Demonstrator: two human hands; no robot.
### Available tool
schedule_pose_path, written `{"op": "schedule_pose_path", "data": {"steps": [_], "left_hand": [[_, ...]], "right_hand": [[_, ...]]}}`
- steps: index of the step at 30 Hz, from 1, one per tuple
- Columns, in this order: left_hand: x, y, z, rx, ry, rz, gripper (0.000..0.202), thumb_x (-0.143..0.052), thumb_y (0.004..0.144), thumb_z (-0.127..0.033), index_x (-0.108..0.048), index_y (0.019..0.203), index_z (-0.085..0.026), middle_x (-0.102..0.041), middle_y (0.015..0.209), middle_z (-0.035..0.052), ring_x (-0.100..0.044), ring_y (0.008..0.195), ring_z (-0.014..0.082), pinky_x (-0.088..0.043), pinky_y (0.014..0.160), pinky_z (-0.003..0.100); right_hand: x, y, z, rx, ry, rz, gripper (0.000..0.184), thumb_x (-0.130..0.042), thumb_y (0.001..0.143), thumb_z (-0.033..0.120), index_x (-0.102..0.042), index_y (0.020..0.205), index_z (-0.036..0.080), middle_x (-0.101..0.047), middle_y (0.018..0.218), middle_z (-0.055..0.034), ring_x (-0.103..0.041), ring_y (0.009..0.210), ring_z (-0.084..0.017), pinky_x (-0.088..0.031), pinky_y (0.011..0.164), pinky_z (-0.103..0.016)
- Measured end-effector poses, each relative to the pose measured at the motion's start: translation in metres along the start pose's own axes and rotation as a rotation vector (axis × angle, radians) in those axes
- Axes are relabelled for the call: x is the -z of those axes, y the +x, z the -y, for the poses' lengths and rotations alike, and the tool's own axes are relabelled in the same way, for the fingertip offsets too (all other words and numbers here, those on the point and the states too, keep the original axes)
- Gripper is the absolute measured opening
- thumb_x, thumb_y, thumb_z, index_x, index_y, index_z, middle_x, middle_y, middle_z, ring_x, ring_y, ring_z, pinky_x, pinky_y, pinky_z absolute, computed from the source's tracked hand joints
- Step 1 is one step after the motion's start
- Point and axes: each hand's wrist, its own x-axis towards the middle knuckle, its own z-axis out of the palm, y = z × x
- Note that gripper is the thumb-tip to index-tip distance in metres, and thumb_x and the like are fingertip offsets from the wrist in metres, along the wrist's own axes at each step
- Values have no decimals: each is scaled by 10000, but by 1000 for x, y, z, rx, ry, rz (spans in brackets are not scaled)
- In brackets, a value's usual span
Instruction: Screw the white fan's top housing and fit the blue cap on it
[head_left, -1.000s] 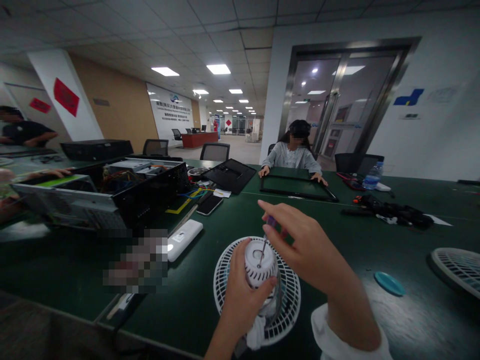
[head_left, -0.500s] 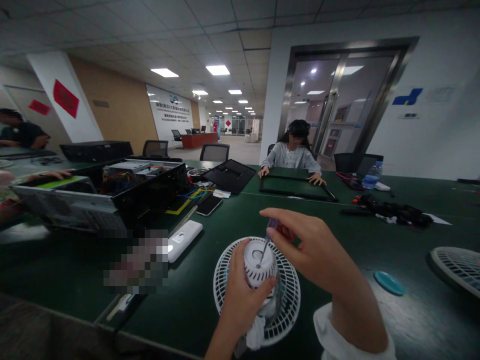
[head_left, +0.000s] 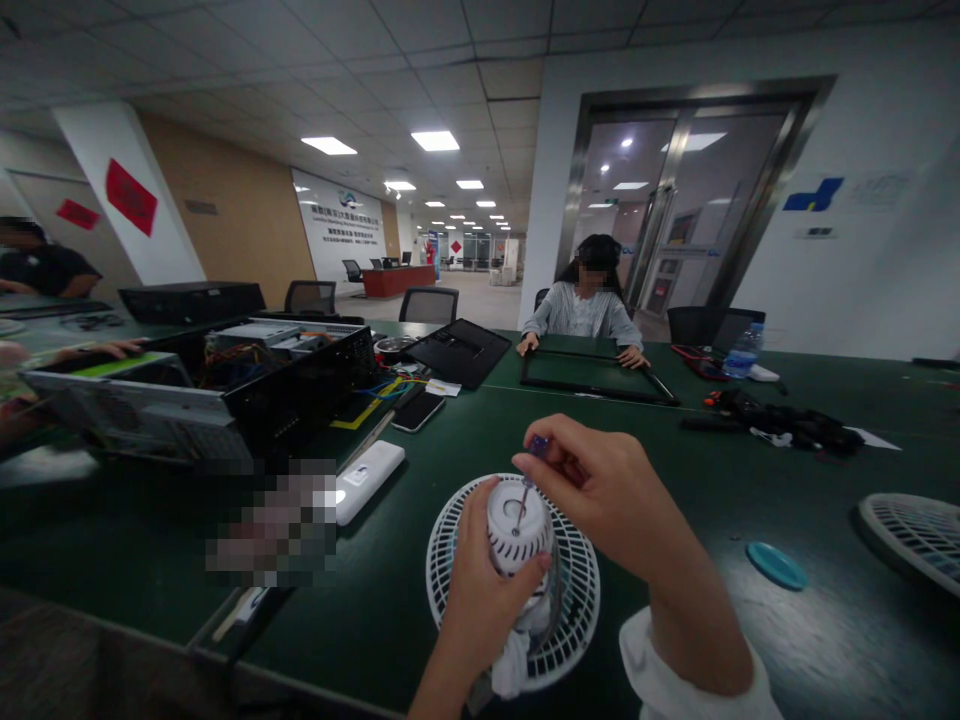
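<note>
A small white electric fan lies face down on the green table, its round grille (head_left: pixel 576 600) flat and its motor housing (head_left: pixel 517 512) pointing up. My left hand (head_left: pixel 484 575) wraps round that housing, thumb on the near right side and fingers on the left. In my right hand (head_left: pixel 592 490) a screwdriver (head_left: pixel 539 446) with a clear purple handle is pinched between thumb and fingers. Its thin shaft slants down, with the tip at a small screw hole in the top of the housing. Part of the handle is hidden by my fingers.
An opened computer case (head_left: pixel 225 390) stands at the left, with another person's hand on it. Nearby lie a white box-shaped device (head_left: pixel 371 482) and a phone (head_left: pixel 418 411). Right of me are a teal disc (head_left: pixel 776 566) and another grille (head_left: pixel 919 535). Across the table a person holds a black frame (head_left: pixel 600 389).
My right hand has turned on the screwdriver, fingers curling in more tightly, and the handle stands slightly more upright. My left hand and the fan have stayed put.
</note>
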Motion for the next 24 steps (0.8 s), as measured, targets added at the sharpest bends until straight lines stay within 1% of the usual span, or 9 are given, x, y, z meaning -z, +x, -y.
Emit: {"op": "schedule_pose_path", "data": {"steps": [4, 5, 7, 10, 15, 17, 20, 22, 24], "left_hand": [[2, 0, -3, 12, 26, 14, 653, -630, 672, -204, -353, 1262, -222, -411, 1319, 88, -360, 1243, 279, -238, 1057, 466], [3, 0, -4, 16, 30, 26, 653, -628, 673, -201, -349, 1263, -220, -408, 1320, 89, -357, 1246, 279, -236, 1059, 465], [3, 1, -4, 24, 30, 51, 656, -626, 672, -200, -343, 1263, -218, -400, 1325, 93, -351, 1250, 280, -238, 1059, 461], [2, 1, -1, 21, 16, 33, 653, -625, 670, -209, -346, 1260, -219, -408, 1313, 93, -359, 1243, 281, -248, 1053, 464], [1, 0, 2, -4, 17, -1, 642, -628, 665, -206, -364, 1250, -213, -419, 1298, 92, -367, 1232, 279, -238, 1056, 473], [1, 0, 2, 0, 13, 8, 654, -636, 659, -202, -364, 1254, -216, -409, 1311, 94, -358, 1238, 282, -239, 1057, 471], [1, 0, 1, 5, 11, 6, 662, -637, 656, -205, -361, 1257, -216, -409, 1309, 94, -366, 1230, 282, -238, 1055, 476], [0, 0, 1, 11, 7, -10, 656, -628, 658, -208, -360, 1256, -215, -414, 1304, 93, -372, 1226, 281, -239, 1053, 473], [0, 0, 0, 17, 1, -10, 644, -621, 661, -212, -363, 1251, -219, -422, 1298, 88, -379, 1222, 279, -247, 1049, 465]], "right_hand": [[-4, 3, -1, -2, -102, -30, 259, -544, 823, 392, -531, 676, 179, -555, 581, 23, -516, 523, -110, -332, 492, -227], [-5, 3, -1, -1, -101, -38, 255, -535, 829, 393, -555, 698, 175, -574, 619, 11, -531, 557, -118, -348, 512, -231], [-5, 3, -2, -4, -51, -44, 205, -517, 849, 347, -609, 834, 165, -619, 735, -17, -566, 645, -131, -391, 570, -239], [-7, 4, -3, 11, 45, -43, 217, -518, 853, 254, -598, 1031, 160, -650, 874, -40, -597, 756, -138, -433, 661, -246], [-11, 4, -4, 11, 56, -63, 151, -540, 837, 244, -630, 934, 172, -649, 828, -32, -598, 725, -141, -439, 650, -255], [-9, 4, -3, -5, 76, -35, 203, -503, 855, 237, -613, 1012, 172, -639, 826, -34, -589, 718, -138, -442, 638, -256], [-2, 2, -3, 11, 140, 43, 322, -437, 867, 169, -529, 1175, 185, -635, 873, -33, -585, 729, -125, -451, 636, -245], [0, 1, -3, 29, 154, 66, 330, -432, 864, 147, -528, 1175, 198, -642, 889, -28, -588, 742, -121, -451, 644, -238], [-2, 2, -4, 29, 121, 52, 263, -473, 857, 175, -566, 1102, 195, -647, 876, -24, -590, 735, -121, -445, 643, -235]]}}
